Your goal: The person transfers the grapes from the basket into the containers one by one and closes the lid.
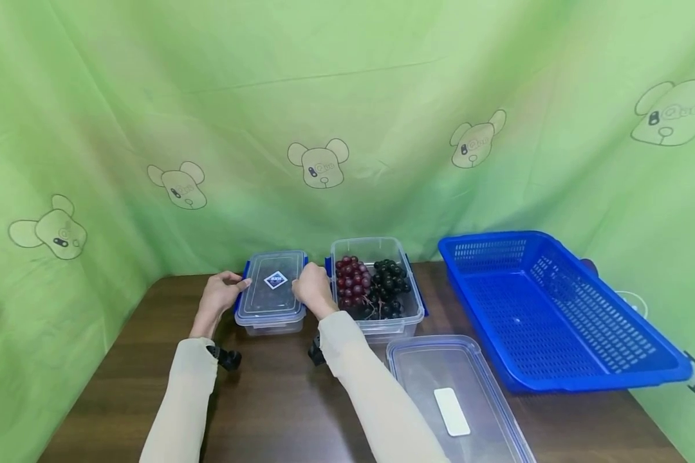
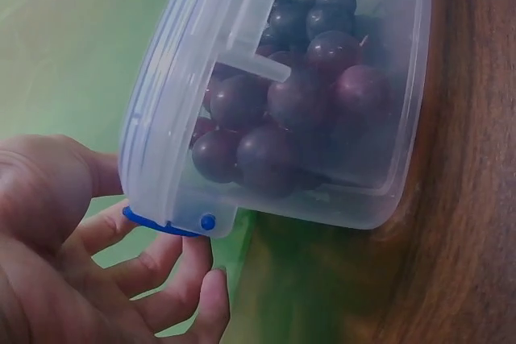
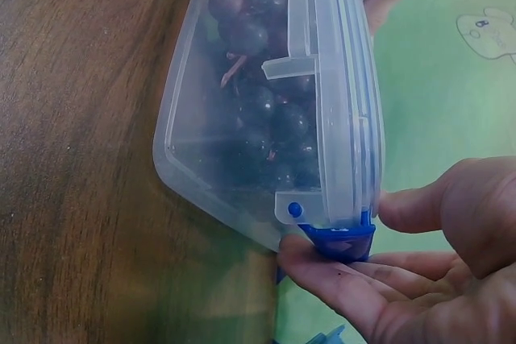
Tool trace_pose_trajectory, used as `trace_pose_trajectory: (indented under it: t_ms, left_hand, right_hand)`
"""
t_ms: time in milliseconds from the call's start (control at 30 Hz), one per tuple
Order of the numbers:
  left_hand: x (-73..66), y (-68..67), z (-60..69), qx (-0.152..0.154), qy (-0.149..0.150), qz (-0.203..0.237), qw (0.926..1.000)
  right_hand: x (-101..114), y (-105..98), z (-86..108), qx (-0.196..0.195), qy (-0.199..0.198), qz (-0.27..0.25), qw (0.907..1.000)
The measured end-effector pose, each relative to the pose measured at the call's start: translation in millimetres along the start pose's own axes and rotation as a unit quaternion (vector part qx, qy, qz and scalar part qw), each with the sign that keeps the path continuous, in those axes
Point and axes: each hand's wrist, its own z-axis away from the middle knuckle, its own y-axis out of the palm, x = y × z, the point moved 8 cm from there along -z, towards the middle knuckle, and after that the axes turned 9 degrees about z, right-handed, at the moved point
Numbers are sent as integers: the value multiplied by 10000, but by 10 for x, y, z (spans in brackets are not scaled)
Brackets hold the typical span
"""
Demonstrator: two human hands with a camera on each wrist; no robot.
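Observation:
A small clear food container [image 1: 271, 301] with its lid on stands near the back of the table, dark grapes [image 2: 302, 98] inside it. My left hand [image 1: 219, 297] grips its left edge, thumb at the lid and fingers by the blue latch [image 2: 165, 223]. On the opposite side, my right hand [image 1: 314, 287] pinches the edge, thumb on the lid and fingers under the other blue latch [image 3: 343, 243]. Just right of it sits a larger clear container [image 1: 388, 329] without a lid, holding red grapes [image 1: 351, 281] and black grapes [image 1: 389, 280].
A large clear lid [image 1: 483, 411] with a white rectangle lies at the front right, partly beneath my right sleeve. Beyond it, a blue perforated basket [image 1: 515, 328] takes up the right side. Green cloth [image 1: 382, 83] hangs behind the brown table [image 1: 266, 399].

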Motion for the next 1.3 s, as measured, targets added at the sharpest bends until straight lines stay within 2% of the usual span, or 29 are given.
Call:
trace_pose_trajectory:
  t_ms: [200, 333, 500, 567, 633, 733, 800, 867, 967, 1067, 1133, 1200, 1300]
  left_hand:
    - [27, 30, 3, 49, -83, 159, 9998]
    - [52, 18, 41, 63, -165, 83, 9998]
    - [31, 15, 84, -46, -166, 98, 9998]
    - [-31, 20, 111, -207, 25, -20, 9998]
    - [-132, 30, 171, -352, 337, -289, 9984]
    - [-319, 56, 300, -632, 851, -596, 9926]
    - [-461, 83, 416, -729, 1210, -654, 9878]
    - [-609, 113, 539, -794, 1524, -660, 9829]
    - [-812, 194, 757, -747, 1977, -688, 9750]
    - [-960, 375, 974, -459, 2362, -546, 9691]
    - [-1011, 569, 1107, -9, 2505, -330, 9676]
    - [-1012, 815, 1231, 679, 2474, -109, 9665]
    - [-919, 1206, 1411, 1848, 2073, 286, 9602]
  right_hand:
    - [0, -9, 39, -170, 34, 103, 9998]
    - [21, 30, 46, -304, -17, 222, 9993]
    - [59, 81, 16, -70, -155, 413, 9990]
    - [97, 8, 41, 98, -270, 439, 9986]
    - [119, -92, 58, 296, -377, 317, 9983]
    - [175, -363, 148, 522, -640, 200, 9964]
    - [164, -550, 203, 693, -796, 174, 9943]
    - [144, -762, 266, 704, -1047, 228, 9917]
    - [103, -1072, 408, 780, -1352, 245, 9874]
    - [92, -1372, 582, 768, -1714, 275, 9818]
    - [85, -1556, 722, 766, -1949, 350, 9772]
    - [49, -1716, 867, 688, -2115, 442, 9740]
    - [-76, -1898, 1101, 582, -2253, 570, 9709]
